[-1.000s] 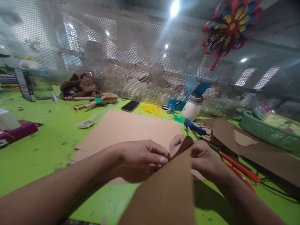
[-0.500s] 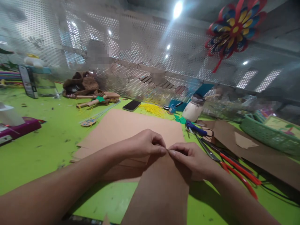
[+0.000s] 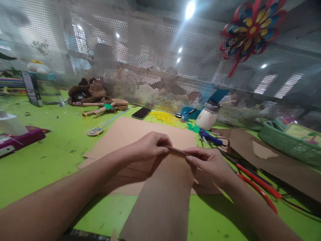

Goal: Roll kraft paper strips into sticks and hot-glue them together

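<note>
Green table (image 3: 45,174), hazy mesh screen (image 3: 150,50), hands (image 3: 151,147) (image 3: 209,164) pinching far edge of brown paper (image 3: 160,201), near end cut off

The paper (image 3: 160,197) bars the way between the left hand (image 3: 149,147) and the right hand (image 3: 208,164); leftward, a hand could cross the table (image 3: 59,150) to the purple block (image 3: 22,139); rightward, scissors (image 3: 259,181) and basket (image 3: 288,142) obstruct; ahead, mesh (image 3: 140,83)

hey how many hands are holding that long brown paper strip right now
2. The left hand pinches the far edge of the brown paper strip at its left; the right hand holds that edge's right. Some fingers are hidden.
</note>
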`<state>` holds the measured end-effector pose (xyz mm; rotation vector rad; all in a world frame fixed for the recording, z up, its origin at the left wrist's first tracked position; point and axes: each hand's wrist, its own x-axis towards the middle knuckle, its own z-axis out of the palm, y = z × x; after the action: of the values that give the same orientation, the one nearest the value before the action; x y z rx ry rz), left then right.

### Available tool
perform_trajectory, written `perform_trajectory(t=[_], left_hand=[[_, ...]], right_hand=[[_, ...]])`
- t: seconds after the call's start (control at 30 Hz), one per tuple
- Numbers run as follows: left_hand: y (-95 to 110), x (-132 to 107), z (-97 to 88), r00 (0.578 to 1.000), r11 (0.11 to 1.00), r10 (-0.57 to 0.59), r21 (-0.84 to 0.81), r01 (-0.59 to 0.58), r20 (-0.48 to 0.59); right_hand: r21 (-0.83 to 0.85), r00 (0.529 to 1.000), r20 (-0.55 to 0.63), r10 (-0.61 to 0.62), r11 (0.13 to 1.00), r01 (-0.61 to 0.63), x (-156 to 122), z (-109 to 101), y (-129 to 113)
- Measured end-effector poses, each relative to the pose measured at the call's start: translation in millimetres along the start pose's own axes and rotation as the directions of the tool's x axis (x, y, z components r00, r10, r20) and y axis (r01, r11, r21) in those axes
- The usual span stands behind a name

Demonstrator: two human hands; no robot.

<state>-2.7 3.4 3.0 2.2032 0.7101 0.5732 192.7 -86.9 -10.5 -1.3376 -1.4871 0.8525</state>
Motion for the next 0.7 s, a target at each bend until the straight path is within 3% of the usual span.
perform_trajectory(t=[0.07, 0.17, 0.33, 0.53, 0.7], left_hand=[[2.6, -2.0, -2.6, 0.999, 1.000, 0.008, 0.014, -0.008, 0.034], [8.1, -5.5, -5.1, 0.997, 0.997, 0.031, 0.065, -0.035, 0.068], [13.1, -8.4, -1.1, 0.986, 0.947, 0.119, 0.284, -0.147, 0.114], [14.6, -9.0, 2.3, 0.975, 0.919, 0.173, 0.333, -0.210, 0.137], [22.5, -11.9, 0.6, 0.972, 0.918, 0.209, 0.321, -0.232, 0.107]], right_hand=[[-0.034, 0.999, -0.022, -0.031, 0.999, 0.030, -0.2, 1.3, 2.0], [-0.125, 0.997, 0.042, -0.058, 0.990, 0.063, -1.3, 2.1, 2.6], [-0.217, 0.989, 0.114, -0.091, 0.969, 0.115, -4.4, 1.8, -2.3], [-0.155, 0.996, 0.077, -0.035, 0.987, 0.047, -5.0, 1.5, -1.6], [-0.106, 0.996, 0.029, -0.082, 0.991, 0.084, -5.5, 1.4, 0.8]])
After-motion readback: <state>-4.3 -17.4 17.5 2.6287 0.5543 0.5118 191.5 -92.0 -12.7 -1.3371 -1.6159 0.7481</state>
